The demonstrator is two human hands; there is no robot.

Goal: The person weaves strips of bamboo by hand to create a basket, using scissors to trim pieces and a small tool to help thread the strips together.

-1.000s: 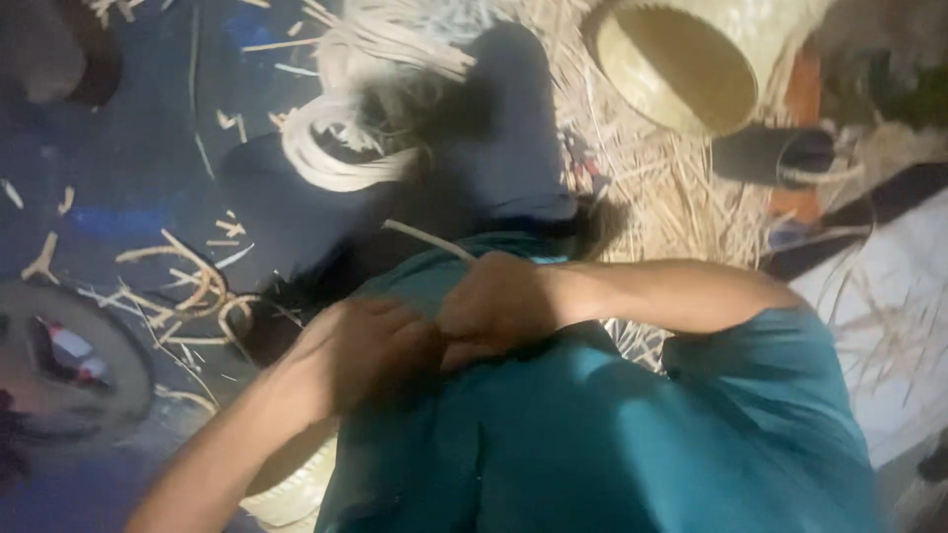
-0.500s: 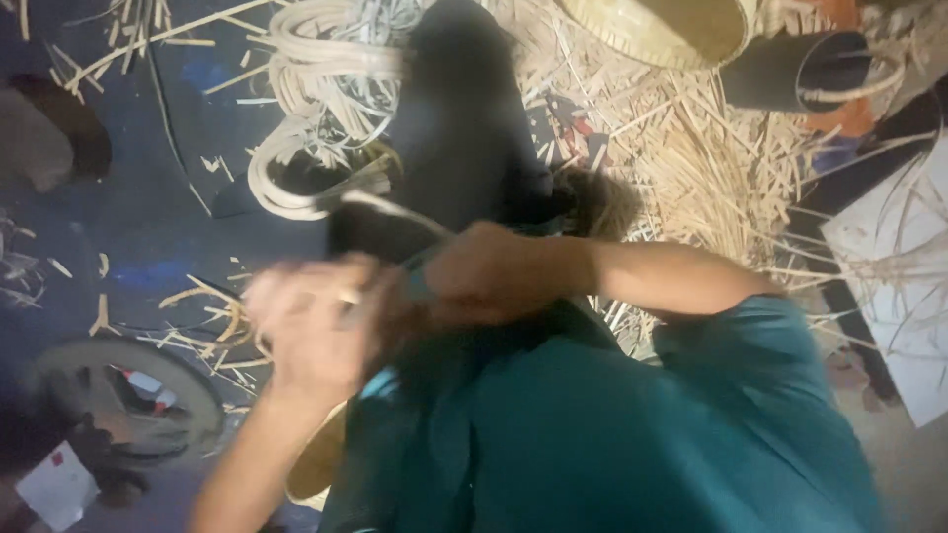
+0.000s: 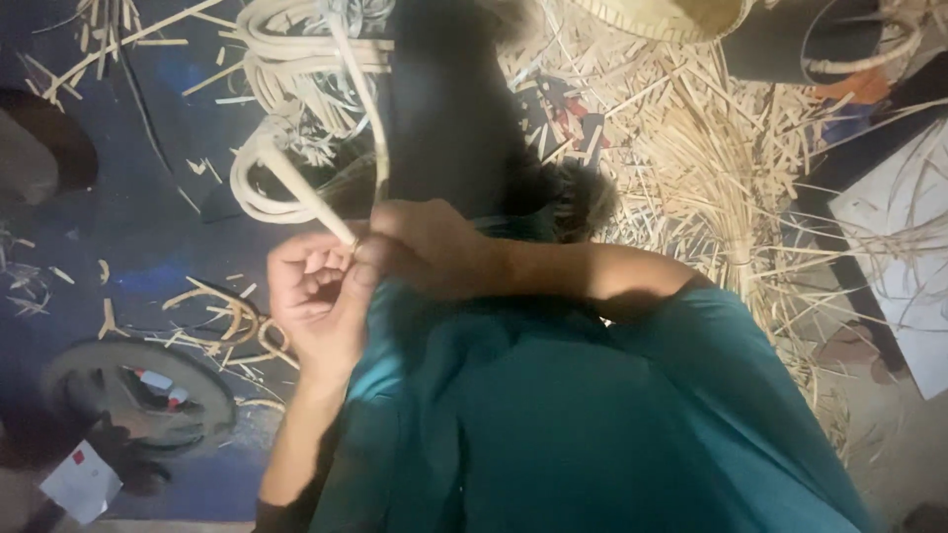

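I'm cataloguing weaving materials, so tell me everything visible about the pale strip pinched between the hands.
The pale strip looks like a flat, cream-coloured cane or split reed. It runs from the fingers up and to the left, then curves into a loop joining the coil of similar cane on the dark floor. A thinner strand rises nearly straight above the hands. The left hand and right hand pinch its near end together.

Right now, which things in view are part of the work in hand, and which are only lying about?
In hand:
left hand and right hand, both pinching a pale cane strip
the cane coil that strip runs up towards

Lying about:
woven basket at the top edge
loose straw heap
round dark dish holding small items
white paper scrap
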